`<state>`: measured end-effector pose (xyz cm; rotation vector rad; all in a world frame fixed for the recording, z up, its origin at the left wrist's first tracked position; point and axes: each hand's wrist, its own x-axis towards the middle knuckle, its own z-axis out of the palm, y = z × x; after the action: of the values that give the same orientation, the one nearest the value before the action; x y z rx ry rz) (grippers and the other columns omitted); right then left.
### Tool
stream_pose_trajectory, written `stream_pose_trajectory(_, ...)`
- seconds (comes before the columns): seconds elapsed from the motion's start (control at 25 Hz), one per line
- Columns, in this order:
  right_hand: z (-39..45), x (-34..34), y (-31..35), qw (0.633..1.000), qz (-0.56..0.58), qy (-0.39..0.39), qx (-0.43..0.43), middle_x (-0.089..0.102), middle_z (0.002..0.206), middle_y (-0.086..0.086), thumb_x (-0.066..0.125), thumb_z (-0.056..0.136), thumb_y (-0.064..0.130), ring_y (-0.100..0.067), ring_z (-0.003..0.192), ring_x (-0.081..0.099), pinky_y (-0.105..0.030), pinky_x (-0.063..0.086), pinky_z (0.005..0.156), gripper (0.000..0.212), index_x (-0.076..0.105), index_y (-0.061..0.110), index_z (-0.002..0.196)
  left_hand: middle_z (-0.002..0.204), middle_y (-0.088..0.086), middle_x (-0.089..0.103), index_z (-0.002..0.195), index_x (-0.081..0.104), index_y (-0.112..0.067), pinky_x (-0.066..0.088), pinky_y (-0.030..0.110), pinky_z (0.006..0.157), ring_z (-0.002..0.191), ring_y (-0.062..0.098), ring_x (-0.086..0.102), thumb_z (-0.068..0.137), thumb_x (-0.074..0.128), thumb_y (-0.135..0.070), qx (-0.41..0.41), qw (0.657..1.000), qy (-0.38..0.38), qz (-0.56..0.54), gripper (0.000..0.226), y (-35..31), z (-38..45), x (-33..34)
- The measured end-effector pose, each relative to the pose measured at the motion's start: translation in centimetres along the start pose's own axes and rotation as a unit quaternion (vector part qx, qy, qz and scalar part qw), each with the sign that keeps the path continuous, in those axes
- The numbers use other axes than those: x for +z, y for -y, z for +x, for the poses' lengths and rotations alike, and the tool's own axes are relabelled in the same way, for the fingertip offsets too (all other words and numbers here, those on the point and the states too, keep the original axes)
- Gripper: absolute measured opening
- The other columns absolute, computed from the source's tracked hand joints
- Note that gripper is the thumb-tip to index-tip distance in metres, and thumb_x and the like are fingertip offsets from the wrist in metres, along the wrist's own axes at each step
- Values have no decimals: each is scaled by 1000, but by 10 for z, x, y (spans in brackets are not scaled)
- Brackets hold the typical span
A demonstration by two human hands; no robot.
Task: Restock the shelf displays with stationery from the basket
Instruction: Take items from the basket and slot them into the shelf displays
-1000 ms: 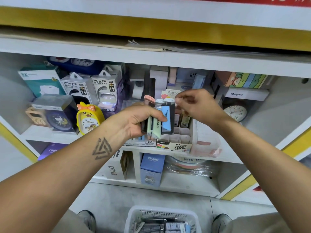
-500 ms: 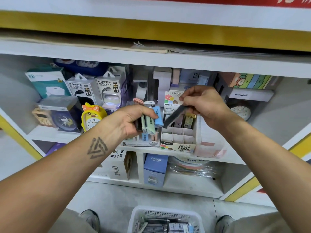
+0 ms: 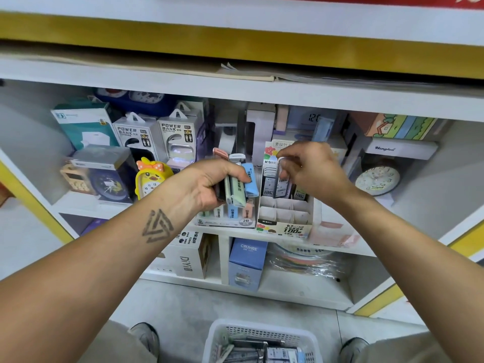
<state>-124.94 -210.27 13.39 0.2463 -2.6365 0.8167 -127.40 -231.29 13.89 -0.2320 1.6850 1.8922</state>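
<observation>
Pinching a dark lead case (image 3: 279, 182) between thumb and curled fingertips, the right hand (image 3: 311, 171) holds it upright at the back row of the white divided display box (image 3: 284, 217), among the cases already standing there — whether its lower end touches the compartment floor cannot be told. The left hand (image 3: 207, 187) is curled tight round a bundle of cases (image 3: 239, 183): pink, white-capped, pale green and blue ones fan out above and beside the thumb. Just below it sits a 2B display tray (image 3: 230, 218) with pastel cases. Both displays stand on the white shelf (image 3: 348, 246), near a yellow chick clock (image 3: 149, 179). Down on the floor, between the person's shoes, the white basket (image 3: 262, 336) holds more packs.
</observation>
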Motion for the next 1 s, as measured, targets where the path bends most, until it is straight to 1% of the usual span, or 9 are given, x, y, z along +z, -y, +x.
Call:
stream_pose_trajectory(0.08,0,3,0,994,-89,-19,-55,76,95,-5,62,96,18,-21,83,69,-40,57,78,16,76,14,103,75,18,72,93,65,-2,56,36,47,60,28,72,78,62,15,1,1000,0,0,23,1,0,0)
stream_pose_trajectory(0.24,2,4,5,996,-33,-55,-70,76,85,-1,65,95,19,-18,73,71,-35,58,74,15,76,15,104,83,20,72,98,66,-3,58,39,51,64,30,73,77,62,15,6,1000,1,-5,28,1,1,1)
stream_pose_trajectory(0.36,-1,10,3,991,-72,-29,-113,76,91,-5,64,95,17,-23,79,70,-33,55,75,14,73,10,102,91,21,72,101,67,-3,60,41,56,69,30,73,76,63,15,9,1000,3,-6,31,1,1,1)
stream_pose_trajectory(0.52,-4,16,-3,981,-165,-3,-99,69,94,-1,63,95,22,-27,83,63,-38,52,68,11,69,13,95,85,18,71,92,66,-3,60,42,57,66,29,72,76,64,15,11,1000,11,1,24,3,2,2)
stream_pose_trajectory(0.76,-10,20,-5,967,-222,39,-118,59,104,-2,60,96,15,-31,86,63,-41,53,68,13,70,7,93,84,18,71,89,68,-4,58,47,74,73,30,70,75,64,14,12,999,40,23,23,6,4,6)
stream_pose_trajectory(0.84,-9,17,-2,985,-151,23,-80,64,101,-1,59,97,16,-25,84,64,-38,54,71,17,74,10,96,81,18,71,87,67,-4,58,47,73,71,30,70,76,63,16,17,998,49,19,23,7,5,10)
stream_pose_trajectory(0.88,-7,13,3,999,-45,11,-21,69,95,-1,61,96,19,-20,79,65,-36,54,72,15,74,13,99,81,18,70,87,67,-4,58,47,74,71,30,70,76,62,16,21,998,52,17,23,7,6,12)
stream_pose_trajectory(0.92,-6,9,7,995,85,21,52,72,87,-2,65,95,22,-17,72,66,-33,55,69,13,73,15,102,81,18,70,87,67,-4,58,47,73,72,31,70,76,62,17,24,998,57,15,23,7,5,14)
stream_pose_trajectory(1.0,-7,3,17,945,262,95,168,75,78,-9,73,91,23,-16,61,66,-30,54,57,15,70,14,102,82,18,71,90,68,-3,61,42,62,71,29,71,78,61,17,25,997,74,12,24,8,3,19)
